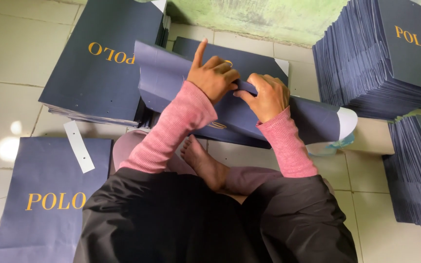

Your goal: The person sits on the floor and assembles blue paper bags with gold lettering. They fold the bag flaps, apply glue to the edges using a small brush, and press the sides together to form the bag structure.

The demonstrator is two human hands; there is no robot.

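Note:
I sit on a tiled floor and hold a dark navy paper bag sheet (171, 78) across my lap, partly curled. My left hand (214, 74) pinches its folded edge, index finger sticking up. My right hand (267, 95) grips the same fold just to the right, fingertips nearly touching the left hand. Both arms wear pink ribbed sleeves. The sheet's right end (344, 122) shows a white inner side. My bare foot (203, 163) rests beneath the sheet.
Flat navy bags with gold lettering lie in a pile at upper left (103, 63) and singly at lower left (49, 195). Tall stacks stand at upper right (381, 58) and right (417, 170). A white paper strip (79, 146) lies on the tiles. A green wall runs behind.

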